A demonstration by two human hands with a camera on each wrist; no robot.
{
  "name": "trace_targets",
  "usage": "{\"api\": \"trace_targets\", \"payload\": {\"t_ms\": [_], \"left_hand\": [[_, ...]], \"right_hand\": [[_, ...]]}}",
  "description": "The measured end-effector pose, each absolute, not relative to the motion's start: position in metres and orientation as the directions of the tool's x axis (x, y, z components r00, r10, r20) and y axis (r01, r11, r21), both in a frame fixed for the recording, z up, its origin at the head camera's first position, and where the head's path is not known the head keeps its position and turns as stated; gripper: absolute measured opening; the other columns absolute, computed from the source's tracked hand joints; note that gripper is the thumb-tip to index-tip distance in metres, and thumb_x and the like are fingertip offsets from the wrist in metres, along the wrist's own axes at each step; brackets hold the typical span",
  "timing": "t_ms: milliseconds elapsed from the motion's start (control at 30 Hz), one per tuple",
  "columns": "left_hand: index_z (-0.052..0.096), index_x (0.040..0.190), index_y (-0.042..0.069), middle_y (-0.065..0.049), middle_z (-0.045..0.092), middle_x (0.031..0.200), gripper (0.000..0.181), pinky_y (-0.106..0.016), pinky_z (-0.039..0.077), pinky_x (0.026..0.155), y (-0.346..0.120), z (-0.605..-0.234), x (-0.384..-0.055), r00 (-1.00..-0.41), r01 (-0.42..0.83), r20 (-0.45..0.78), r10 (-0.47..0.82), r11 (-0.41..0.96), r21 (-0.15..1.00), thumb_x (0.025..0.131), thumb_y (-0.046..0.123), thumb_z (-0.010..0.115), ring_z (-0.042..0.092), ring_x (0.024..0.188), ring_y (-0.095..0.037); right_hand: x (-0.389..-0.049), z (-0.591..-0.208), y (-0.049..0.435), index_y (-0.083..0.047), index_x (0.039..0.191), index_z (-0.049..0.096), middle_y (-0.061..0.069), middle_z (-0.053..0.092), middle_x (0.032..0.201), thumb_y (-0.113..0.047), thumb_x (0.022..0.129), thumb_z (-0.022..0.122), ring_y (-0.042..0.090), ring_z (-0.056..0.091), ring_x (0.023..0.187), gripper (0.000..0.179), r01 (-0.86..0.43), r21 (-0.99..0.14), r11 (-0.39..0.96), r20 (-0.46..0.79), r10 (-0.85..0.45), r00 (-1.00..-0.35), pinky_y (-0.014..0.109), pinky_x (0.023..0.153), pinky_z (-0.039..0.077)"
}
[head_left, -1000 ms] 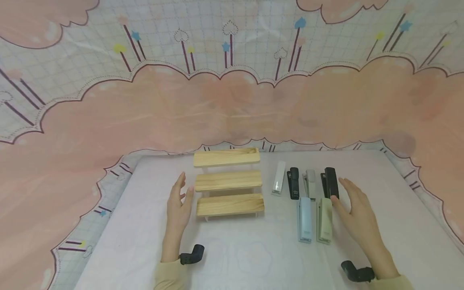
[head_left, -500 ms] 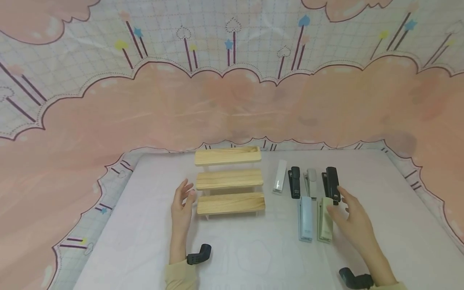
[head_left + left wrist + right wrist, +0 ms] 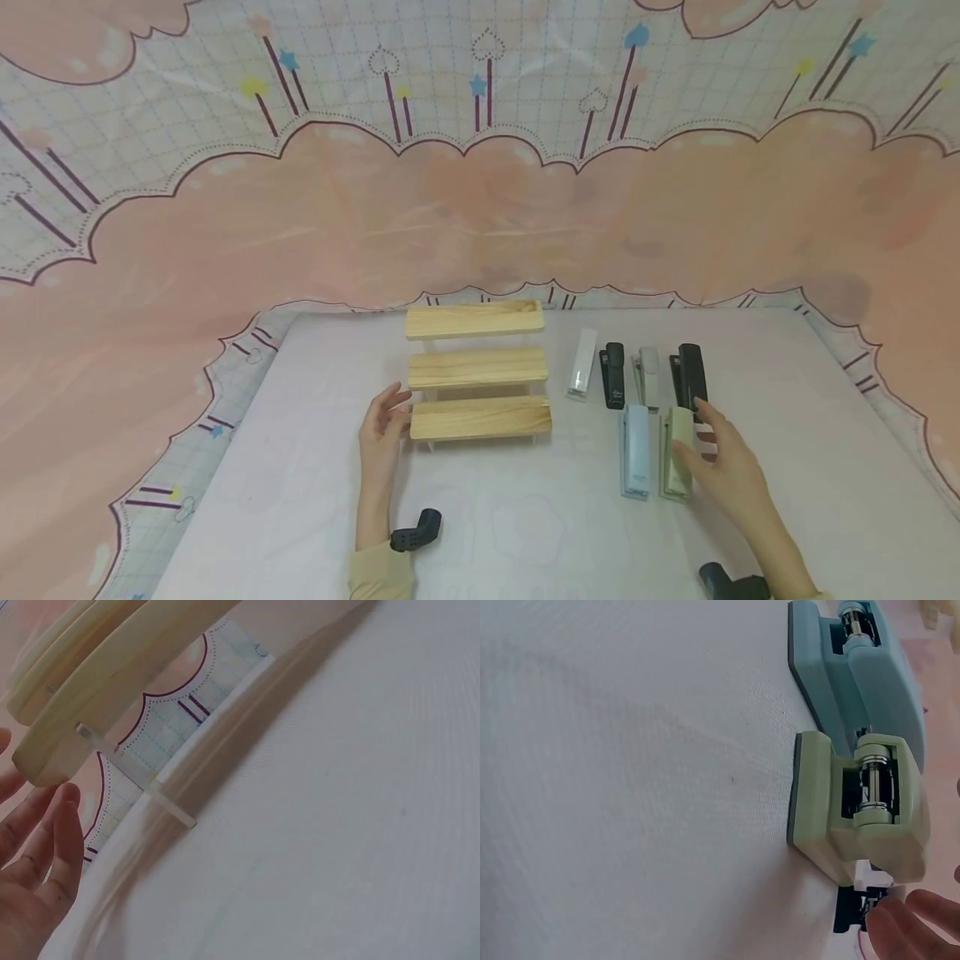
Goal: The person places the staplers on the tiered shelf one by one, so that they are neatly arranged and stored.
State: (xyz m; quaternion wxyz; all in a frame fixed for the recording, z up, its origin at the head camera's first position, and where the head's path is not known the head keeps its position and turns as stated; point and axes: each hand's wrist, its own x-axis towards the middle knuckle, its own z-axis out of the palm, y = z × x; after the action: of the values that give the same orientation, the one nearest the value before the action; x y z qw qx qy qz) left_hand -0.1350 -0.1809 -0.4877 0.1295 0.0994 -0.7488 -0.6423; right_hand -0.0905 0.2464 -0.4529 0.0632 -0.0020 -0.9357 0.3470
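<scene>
A three-tier wooden display stand [image 3: 480, 418] with clear supports stands left of centre. My left hand [image 3: 382, 429] is at the left end of its lowest board, fingers loosely bent; in the left wrist view the fingertips [image 3: 69, 793] are right at the board's end [image 3: 56, 754]. On the right, my right hand [image 3: 727, 471] hovers beside a light green stapler [image 3: 677, 475], its thumb overlapping the stapler in the head view and its fingers spread. The right wrist view shows the green stapler [image 3: 900, 795] from its hinged end, with fingers [image 3: 900, 930] near it.
A light blue stapler [image 3: 636, 454] lies left of the green one. Behind them is a row of staplers: white [image 3: 582, 362], small black [image 3: 614, 375], grey [image 3: 648, 375] and large black [image 3: 690, 375]. A patterned cloth [image 3: 480, 225] hangs behind the white table [image 3: 540, 533].
My right hand has come down and inward from beside the large black stapler to the green one. My left hand has shifted slightly right and toward the lowest board's end.
</scene>
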Motion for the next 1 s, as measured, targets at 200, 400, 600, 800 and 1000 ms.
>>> {"api": "trace_targets", "payload": {"t_ms": [200, 400, 600, 800, 1000], "left_hand": [[0.049, 0.138, 0.013, -0.016, 0.059, 0.13, 0.044, -0.012, 0.047, 0.079, -0.1836, -0.4905, -0.1331, -0.951, 0.006, 0.042, -0.307, 0.119, 0.993, 0.095, 0.01, 0.056, 0.057, 0.096, 0.001], [0.05, 0.138, 0.013, -0.016, 0.058, 0.129, 0.046, -0.012, 0.048, 0.081, -0.1843, -0.4913, -0.1319, -0.957, -0.001, 0.029, -0.288, 0.102, 0.995, 0.093, 0.011, 0.06, 0.057, 0.101, -0.004], [0.05, 0.137, 0.014, -0.016, 0.057, 0.13, 0.047, -0.013, 0.049, 0.081, -0.1863, -0.4912, -0.1296, -0.964, -0.03, -0.017, -0.264, 0.046, 0.998, 0.092, 0.009, 0.062, 0.059, 0.1, -0.001], [0.051, 0.136, 0.011, -0.014, 0.058, 0.125, 0.047, -0.015, 0.048, 0.082, -0.1885, -0.4941, -0.1307, -0.972, -0.054, -0.044, -0.231, 0.037, 0.998, 0.09, 0.006, 0.062, 0.06, 0.099, 0.0], [0.052, 0.134, 0.008, -0.002, 0.059, 0.114, 0.046, -0.016, 0.049, 0.081, -0.1893, -0.4948, -0.1308, -0.976, -0.059, -0.056, -0.212, 0.008, 0.998, 0.089, 0.001, 0.06, 0.061, 0.098, -0.002]], "right_hand": [[-0.0894, -0.4545, 0.2447, 0.005, 0.147, 0.025, 0.036, 0.045, 0.133, -0.016, 0.089, 0.064, 0.051, 0.057, 0.105, 0.072, -0.025, -0.641, 0.768, 0.092, 0.045, -0.995, 0.053, 0.076, 0.054], [-0.0891, -0.4562, 0.2427, 0.007, 0.146, 0.026, 0.039, 0.046, 0.129, -0.017, 0.089, 0.064, 0.046, 0.061, 0.098, 0.073, 0.014, -0.633, 0.774, 0.047, 0.057, -0.997, 0.046, 0.068, 0.055], [-0.0896, -0.4571, 0.2403, 0.004, 0.147, 0.026, 0.037, 0.047, 0.129, -0.021, 0.088, 0.065, 0.041, 0.06, 0.097, 0.075, 0.074, -0.634, 0.77, -0.021, 0.078, -0.997, 0.037, 0.064, 0.053], [-0.0926, -0.4583, 0.2402, 0.006, 0.146, 0.024, 0.038, 0.046, 0.129, -0.024, 0.088, 0.065, 0.041, 0.06, 0.096, 0.078, 0.098, -0.63, 0.771, -0.044, 0.091, -0.995, 0.038, 0.063, 0.052], [-0.0951, -0.4582, 0.2392, 0.008, 0.147, 0.021, 0.04, 0.044, 0.13, -0.022, 0.086, 0.067, 0.041, 0.061, 0.094, 0.081, 0.111, -0.639, 0.761, -0.058, 0.096, -0.994, 0.031, 0.06, 0.05]]}}
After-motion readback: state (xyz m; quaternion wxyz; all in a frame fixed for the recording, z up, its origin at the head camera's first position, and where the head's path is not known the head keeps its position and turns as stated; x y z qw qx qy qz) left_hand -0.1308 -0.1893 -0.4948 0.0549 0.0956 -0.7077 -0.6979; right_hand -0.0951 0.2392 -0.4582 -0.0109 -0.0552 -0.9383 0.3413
